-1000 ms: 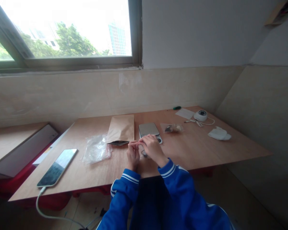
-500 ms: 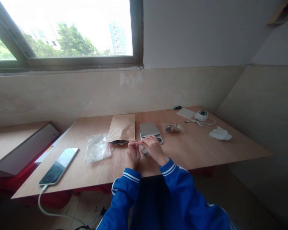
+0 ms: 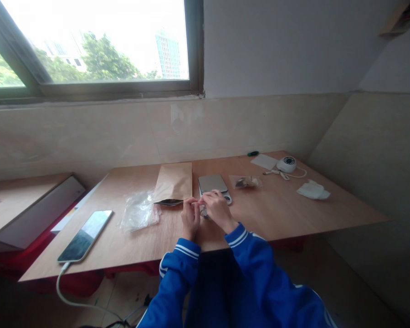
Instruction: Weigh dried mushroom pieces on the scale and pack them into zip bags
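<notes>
My left hand (image 3: pixel 190 215) and my right hand (image 3: pixel 218 209) meet at the fingertips above the table, just in front of the kitchen scale (image 3: pixel 212 183). Both are closed in a pinch on the top edge of what looks like a small clear zip bag (image 3: pixel 204 212). Something dark shows low in this bag; my fingers hide most of the rest. Beside my left hand lies a brown kraft paper pouch (image 3: pixel 174 181), its dark mouth gaping towards me. A pile of clear plastic bags (image 3: pixel 140 212) with red edges lies to the left.
A phone (image 3: pixel 85 236) with a charging cable lies at the table's left front. Right of the scale are a clear packet of small items (image 3: pixel 248 182), a white round device (image 3: pixel 286 164) with cables, crumpled white plastic (image 3: pixel 313 190), a paper sheet (image 3: pixel 264 161) and a green-handled tool (image 3: pixel 253 154).
My hands have shifted very slightly, with the right fingers a little further up and along the bag's edge. Both keep their pinch, and the things on the table stay put.
</notes>
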The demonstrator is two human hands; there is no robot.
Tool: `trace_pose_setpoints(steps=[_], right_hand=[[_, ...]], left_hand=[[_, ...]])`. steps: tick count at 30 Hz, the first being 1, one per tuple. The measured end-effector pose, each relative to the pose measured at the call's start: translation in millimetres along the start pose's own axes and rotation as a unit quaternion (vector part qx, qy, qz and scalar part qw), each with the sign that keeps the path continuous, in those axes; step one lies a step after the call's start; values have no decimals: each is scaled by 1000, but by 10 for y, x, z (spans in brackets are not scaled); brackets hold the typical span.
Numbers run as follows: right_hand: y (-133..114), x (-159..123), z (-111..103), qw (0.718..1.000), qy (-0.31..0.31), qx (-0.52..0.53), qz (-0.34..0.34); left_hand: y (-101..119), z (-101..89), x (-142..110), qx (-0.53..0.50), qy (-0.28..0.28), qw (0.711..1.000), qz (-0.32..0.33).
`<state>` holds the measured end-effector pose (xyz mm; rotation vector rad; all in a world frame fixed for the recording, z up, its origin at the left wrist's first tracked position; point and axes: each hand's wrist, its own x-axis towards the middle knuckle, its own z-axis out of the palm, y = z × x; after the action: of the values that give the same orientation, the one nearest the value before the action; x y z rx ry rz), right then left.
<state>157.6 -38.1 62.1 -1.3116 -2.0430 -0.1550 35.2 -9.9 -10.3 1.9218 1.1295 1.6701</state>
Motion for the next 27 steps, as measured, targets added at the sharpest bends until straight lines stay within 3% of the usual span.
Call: trace_pose_setpoints(steps=[5,15,23,27], right_hand=[[-5,9,-45,1000,-3,23,-9],[193,-36,-103,997,-72,1,11],[102,-53,-56,999,-27,-33,8],[99,-62,-18,999,-23,-38,9]], left_hand=[[-4,8,-8,11,29,999,15],[-3,3,0,24,61,996,63],[6,0,-4,9,7,999,40],[-26,25,-2,13,28,998,48]])
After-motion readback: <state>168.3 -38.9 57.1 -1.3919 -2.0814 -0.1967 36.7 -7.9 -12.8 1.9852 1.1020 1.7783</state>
